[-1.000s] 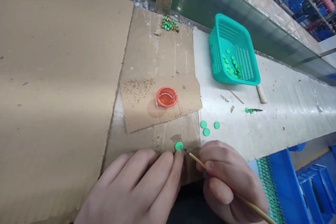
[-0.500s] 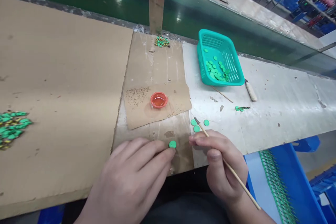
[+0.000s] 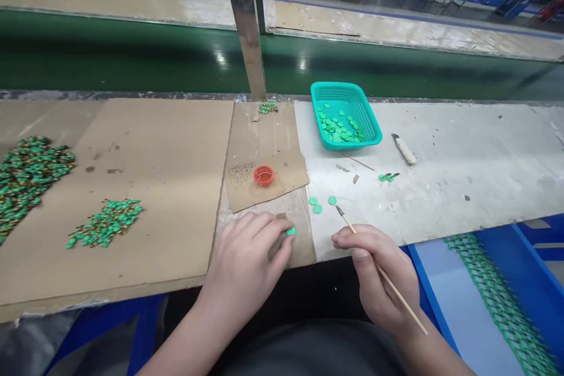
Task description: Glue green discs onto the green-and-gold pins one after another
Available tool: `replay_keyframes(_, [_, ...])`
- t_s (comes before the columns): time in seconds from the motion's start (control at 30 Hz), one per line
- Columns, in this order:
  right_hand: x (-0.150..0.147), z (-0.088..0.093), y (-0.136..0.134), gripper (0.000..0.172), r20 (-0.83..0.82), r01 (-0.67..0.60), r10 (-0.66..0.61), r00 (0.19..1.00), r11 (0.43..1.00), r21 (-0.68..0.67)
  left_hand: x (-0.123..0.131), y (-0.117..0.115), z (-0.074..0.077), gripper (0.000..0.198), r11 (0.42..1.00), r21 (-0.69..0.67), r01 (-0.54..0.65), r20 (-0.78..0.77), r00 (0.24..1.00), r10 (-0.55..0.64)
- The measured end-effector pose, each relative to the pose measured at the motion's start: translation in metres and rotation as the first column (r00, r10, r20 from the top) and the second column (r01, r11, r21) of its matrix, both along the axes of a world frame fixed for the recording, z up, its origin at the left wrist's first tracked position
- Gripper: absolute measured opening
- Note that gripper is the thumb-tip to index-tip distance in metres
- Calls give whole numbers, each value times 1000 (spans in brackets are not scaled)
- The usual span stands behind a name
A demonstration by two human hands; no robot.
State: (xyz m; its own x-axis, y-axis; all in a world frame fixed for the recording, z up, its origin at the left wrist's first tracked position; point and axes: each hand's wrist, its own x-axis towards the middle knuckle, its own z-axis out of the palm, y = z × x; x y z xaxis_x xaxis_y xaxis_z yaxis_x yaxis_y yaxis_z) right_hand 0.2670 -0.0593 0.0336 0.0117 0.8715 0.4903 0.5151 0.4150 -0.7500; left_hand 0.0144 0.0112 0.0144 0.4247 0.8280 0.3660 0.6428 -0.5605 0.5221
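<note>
On the cardboard, left hand fingers press together on a green button. Right hand fingers pinch a thin stick.

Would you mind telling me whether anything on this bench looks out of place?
Slightly: three green discs lie loose on the white bench, outside the teal basket holding the others, and the speckled cardboard scrap under the red cup sits askew.
</note>
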Motion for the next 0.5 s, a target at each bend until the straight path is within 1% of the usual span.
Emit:
replay_keyframes(0.07, [1,4,0,26,0,19,-19,1000,1000,23,3,4,2,11,996,-82,20,49,999,-16])
replay_keyframes(0.17, [3,4,-6,22,51,67,-69,996,997,38,2,-5,12,13,991,-132,3,53,999,4])
replay_keyframes(0.23, [8,-5,-12,20,128,136,-136,982,991,12,-6,-14,18,19,987,-163,-7,12,1000,9])
replay_keyframes(0.27, [11,-13,-14,19,145,172,-170,975,985,3,-14,-15,21,20,981,-188,-39,-17,999,36])
replay_keyframes(0.3, [14,-23,-15,21,141,195,-190,972,981,-21,-25,-13,24,17,972,-213,-101,-54,994,91])
replay_keyframes(0.33, [16,-33,-14,25,126,197,-191,974,979,-42,-41,-6,28,13,954,-234,-188,-95,981,170])
replay_keyframes(0.37, [18,-43,-14,31,106,210,-202,974,975,-74,-60,5,34,14,924,-245,-294,-140,954,266])
replay_keyframes(0.4, [18,-50,-12,35,82,227,-219,972,967,-111,-82,21,41,23,880,-247,-405,-185,911,368])
replay_keyframes(0.47, [18,-60,-8,42,29,250,-249,968,951,-184,-130,62,61,43,763,-225,-606,-263,792,551])
replay_keyframes(0.5, [17,-62,-6,43,10,257,-261,965,943,-212,-154,85,73,37,688,-210,-695,-298,716,632])
